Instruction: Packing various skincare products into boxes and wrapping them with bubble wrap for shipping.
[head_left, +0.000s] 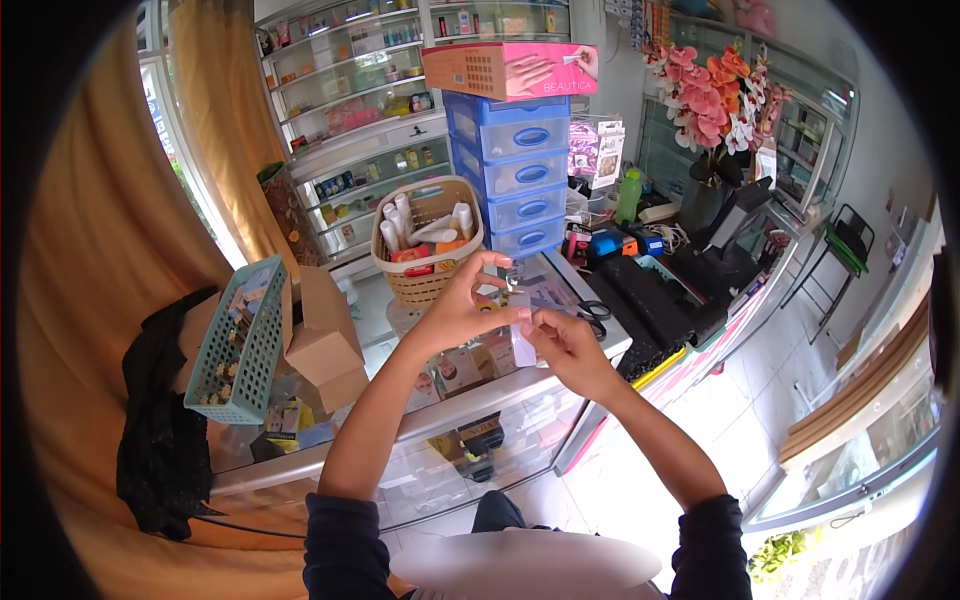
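Above the glass display counter (420, 420), both of my hands meet at a slim pale lavender item (523, 345) with a shiny, clear or metallic bit at its upper end. Its exact kind is unclear. My left hand (469, 304) pinches it from the left by the thumb, with the index finger raised near the top. The fingertips of my right hand (570, 349) grip its right side lower down. Part of the item is covered by my fingers. Black-handled scissors (595, 311) lie just beyond my right hand, and flat printed packets (457, 367) are visible beneath my hands.
A beige basket (427, 281) of white tubes stands behind my left hand, beside a blue drawer tower (529, 180) topped by a pink box (547, 71). Leftward are an open cardboard box (322, 337) and a green basket (247, 375). A black padded object (637, 315) lies right.
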